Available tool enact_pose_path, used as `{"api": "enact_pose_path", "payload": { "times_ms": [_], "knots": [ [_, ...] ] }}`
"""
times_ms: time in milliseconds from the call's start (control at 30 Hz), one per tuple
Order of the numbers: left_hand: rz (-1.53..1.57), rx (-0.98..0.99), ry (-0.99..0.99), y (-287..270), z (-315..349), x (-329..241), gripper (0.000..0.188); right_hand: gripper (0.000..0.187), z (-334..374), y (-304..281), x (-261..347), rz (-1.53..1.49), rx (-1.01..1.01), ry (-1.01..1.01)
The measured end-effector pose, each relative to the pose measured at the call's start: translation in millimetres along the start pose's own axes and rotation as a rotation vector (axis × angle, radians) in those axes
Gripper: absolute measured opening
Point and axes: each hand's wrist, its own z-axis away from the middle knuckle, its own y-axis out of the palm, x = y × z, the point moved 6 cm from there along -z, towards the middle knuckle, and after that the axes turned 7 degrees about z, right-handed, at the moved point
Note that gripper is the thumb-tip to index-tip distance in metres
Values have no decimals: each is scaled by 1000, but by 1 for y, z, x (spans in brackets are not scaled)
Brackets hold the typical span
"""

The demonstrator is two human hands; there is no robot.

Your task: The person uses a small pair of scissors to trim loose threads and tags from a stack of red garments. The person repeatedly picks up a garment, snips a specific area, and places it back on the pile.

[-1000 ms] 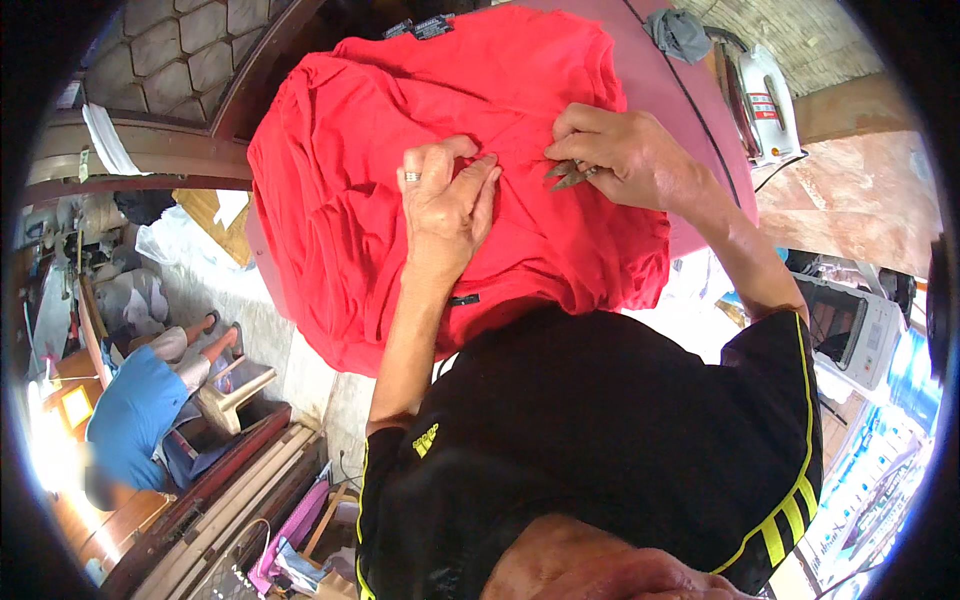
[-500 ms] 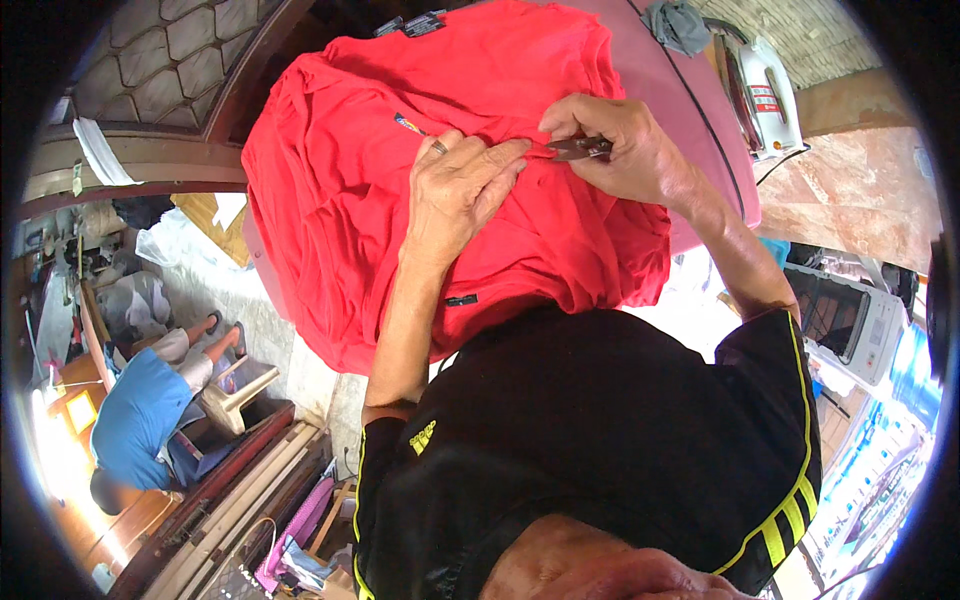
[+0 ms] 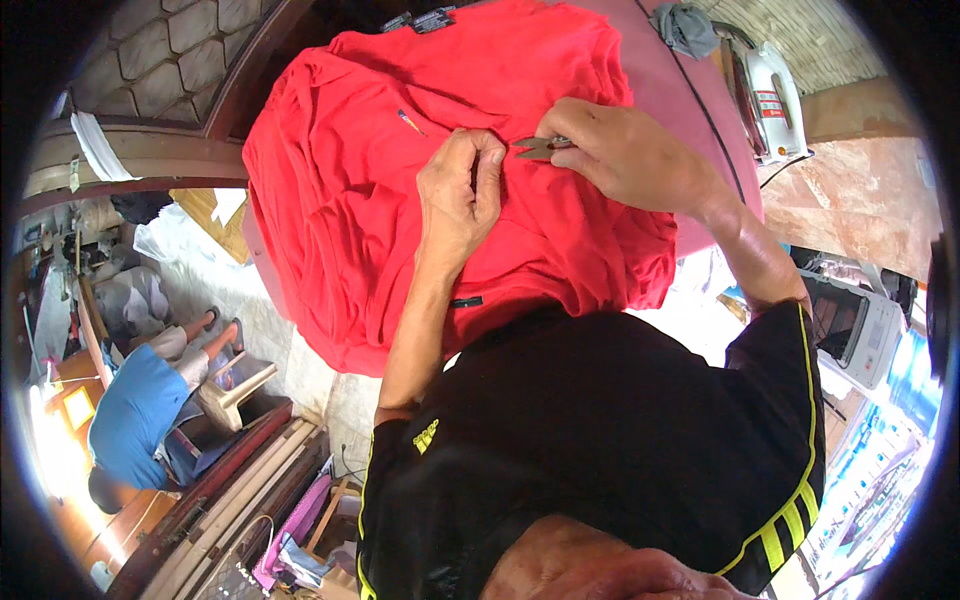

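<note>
A heap of red knit garments [image 3: 350,250] lies spread in front of me, with a small embroidered mark and a dark neck label showing. My right hand [image 3: 635,155] is closed round small metal thread snips [image 3: 540,147]. Their blades point left, a little apart, over the red cloth. Just left of the blade tips is my left hand [image 3: 462,185], its thumb and fingers pinched together against the cloth. Whatever lies between those fingertips is too small or hidden to make out.
Pink cloth [image 3: 690,90] covers the table, crossed by a dark cord. A white iron [image 3: 775,100] stands at the far right beside a grey rag [image 3: 685,28]. Off to the left, a person in a blue shirt [image 3: 138,410] is near a wooden stool [image 3: 235,395].
My left hand has gone from lying with fingers stretched over the cloth to a pinch, turned and slightly lower. The snips have shifted left, and my right hand has rolled over them.
</note>
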Motion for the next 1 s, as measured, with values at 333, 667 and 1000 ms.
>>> {"api": "enact_pose_path", "payload": {
  "times_ms": [333,667,1000],
  "knots": [
    [11,-46,-26,3,4,6,6,16,-6,8,1,95,38,53],
    [17,6,122,-21,7,-25,28,23,-2,-1,-18,-363,12,146],
    [123,95,-6,-8,-19,-7,16,16,-16,-21,-11,-328,-48,128]
  ]
}}
